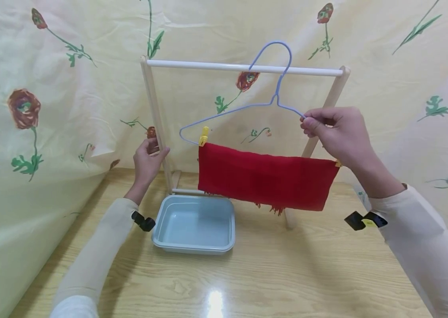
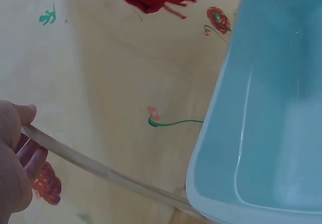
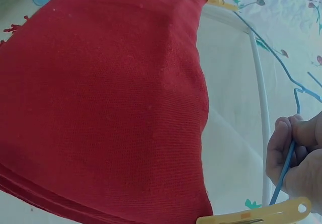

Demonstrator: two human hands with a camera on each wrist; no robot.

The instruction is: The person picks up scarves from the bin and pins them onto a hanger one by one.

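My right hand [image 1: 340,130] pinches the right shoulder of a blue wire hanger [image 1: 229,111]. The hanger's hook rises by the white top bar of a drying rack [image 1: 208,65]; whether it bears on the bar I cannot tell. A folded red scarf [image 1: 265,179] with fringe hangs from the hanger's lower part. Yellow clothespins fasten it: one clothespin [image 1: 203,137] at the left corner, another clothespin [image 3: 256,213] close below my right hand. My left hand [image 1: 149,159] grips the rack's left wooden post [image 2: 100,169], thumb in front and fingers behind.
A pale blue basin [image 1: 194,248] stands on the wooden table [image 1: 271,274], at the rack's left foot. Flower-printed cloth [image 1: 69,97] hangs behind the rack and along both sides. The rack's right post [image 1: 336,88] runs down behind the scarf.
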